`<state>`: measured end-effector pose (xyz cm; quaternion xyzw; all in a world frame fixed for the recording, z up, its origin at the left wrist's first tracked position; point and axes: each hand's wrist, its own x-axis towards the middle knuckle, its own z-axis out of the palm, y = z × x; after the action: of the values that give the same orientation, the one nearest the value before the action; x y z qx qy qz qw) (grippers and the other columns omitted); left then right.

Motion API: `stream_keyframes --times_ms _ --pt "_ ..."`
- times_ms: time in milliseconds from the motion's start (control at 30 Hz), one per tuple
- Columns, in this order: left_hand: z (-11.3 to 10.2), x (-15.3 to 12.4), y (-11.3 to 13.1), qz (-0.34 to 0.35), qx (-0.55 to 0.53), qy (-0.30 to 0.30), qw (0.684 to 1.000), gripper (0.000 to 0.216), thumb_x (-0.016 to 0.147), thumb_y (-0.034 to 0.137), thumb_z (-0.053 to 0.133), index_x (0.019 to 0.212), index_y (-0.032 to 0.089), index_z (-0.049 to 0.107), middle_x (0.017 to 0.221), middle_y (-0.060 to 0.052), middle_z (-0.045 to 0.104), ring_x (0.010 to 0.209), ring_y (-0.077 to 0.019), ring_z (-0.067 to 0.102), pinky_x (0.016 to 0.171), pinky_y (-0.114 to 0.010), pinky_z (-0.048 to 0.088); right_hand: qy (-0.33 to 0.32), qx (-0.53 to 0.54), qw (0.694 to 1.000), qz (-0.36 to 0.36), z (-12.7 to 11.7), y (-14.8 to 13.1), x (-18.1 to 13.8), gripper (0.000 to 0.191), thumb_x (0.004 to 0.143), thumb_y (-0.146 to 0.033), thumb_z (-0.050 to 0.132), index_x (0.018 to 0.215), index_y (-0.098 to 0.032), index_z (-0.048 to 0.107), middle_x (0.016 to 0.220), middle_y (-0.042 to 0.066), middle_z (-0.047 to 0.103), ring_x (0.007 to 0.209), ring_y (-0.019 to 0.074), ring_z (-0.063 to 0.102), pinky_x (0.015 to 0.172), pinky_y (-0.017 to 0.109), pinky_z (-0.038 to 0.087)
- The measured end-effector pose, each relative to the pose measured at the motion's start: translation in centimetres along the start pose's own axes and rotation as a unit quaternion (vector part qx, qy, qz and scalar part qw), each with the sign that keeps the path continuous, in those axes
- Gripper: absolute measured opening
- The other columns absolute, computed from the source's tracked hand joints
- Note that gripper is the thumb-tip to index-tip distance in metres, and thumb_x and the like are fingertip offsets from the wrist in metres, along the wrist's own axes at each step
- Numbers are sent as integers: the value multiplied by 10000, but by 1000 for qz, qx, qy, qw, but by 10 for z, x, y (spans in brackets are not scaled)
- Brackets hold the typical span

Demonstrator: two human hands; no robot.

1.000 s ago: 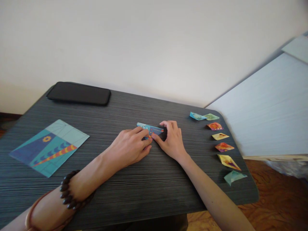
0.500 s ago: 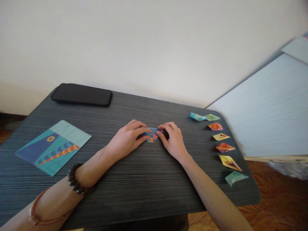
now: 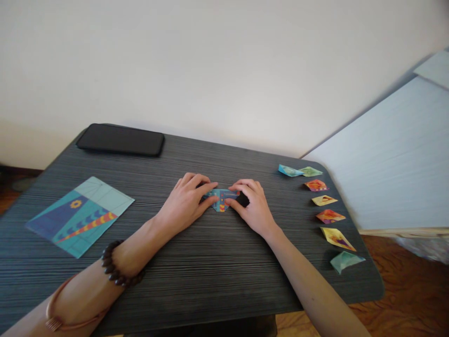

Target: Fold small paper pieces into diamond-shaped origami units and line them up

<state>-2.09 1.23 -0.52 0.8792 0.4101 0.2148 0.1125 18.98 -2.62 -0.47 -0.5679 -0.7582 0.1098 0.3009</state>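
Near the middle of the dark table (image 3: 196, 281), a small piece of folded origami paper (image 3: 220, 201) in blue, orange and yellow is held between both hands. My left hand (image 3: 189, 199) pinches its left end between thumb and fingers. On the opposite end, my right hand (image 3: 250, 203) has the paper between thumb and index finger. The fingertips cover both ends of the paper. To the left lies a flat teal and blue patterned sheet (image 3: 82, 215).
A black phone-like slab (image 3: 121, 139) lies at the far left. Several folded paper pieces line the right side, among them a yellow one (image 3: 337, 238) and a green one (image 3: 346, 260). A wall (image 3: 224, 70) rises behind the table; a pale panel (image 3: 393, 154) stands at right.
The paper between my hands has turned over or been refolded, with more blue facing up and the striped part shifted. Both hands keep nearly the same place; the whole view has shifted slightly.
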Motion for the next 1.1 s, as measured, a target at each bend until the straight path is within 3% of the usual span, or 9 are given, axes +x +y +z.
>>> stream_keyframes --times_ms 367,700,800,933,1100 --pt "-3 2 1 33 -49 7 998 187 887 308 533 1004 215 645 1020 -58 596 976 -215 484 862 -388 420 -5 5 1000 -12 -3 -4 0 106 810 -332 656 877 -253 636 927 7 651 923 188 545 834 353 389" --pt "-1 8 -7 -7 -94 -27 995 144 869 310 558 876 205 655 860 -20 643 862 -187 508 830 -359 398 -90 29 996 -2 -9 3 6 164 863 -342 589 994 -287 671 922 4 687 862 169 572 782 336 376" --pt "-2 8 -7 -1 -85 -30 996 143 876 299 549 878 204 656 860 -21 640 854 -184 509 827 -354 399 -84 46 995 -3 -9 5 6 151 871 -317 577 977 -266 673 929 9 663 868 161 572 777 323 395" --pt "-3 7 -5 25 -63 -15 998 149 884 294 541 891 193 650 879 -29 630 855 -180 510 823 -338 411 -62 15 998 -4 -6 3 4 130 868 -315 580 926 -248 675 909 21 619 881 167 559 786 326 393" --pt "-9 4 -5 111 -4 -12 994 209 925 241 461 921 187 663 895 -49 620 840 -168 527 801 -315 424 -62 -60 995 -45 -7 3 1 181 893 -346 540 996 -257 659 890 22 627 872 178 527 773 335 363"
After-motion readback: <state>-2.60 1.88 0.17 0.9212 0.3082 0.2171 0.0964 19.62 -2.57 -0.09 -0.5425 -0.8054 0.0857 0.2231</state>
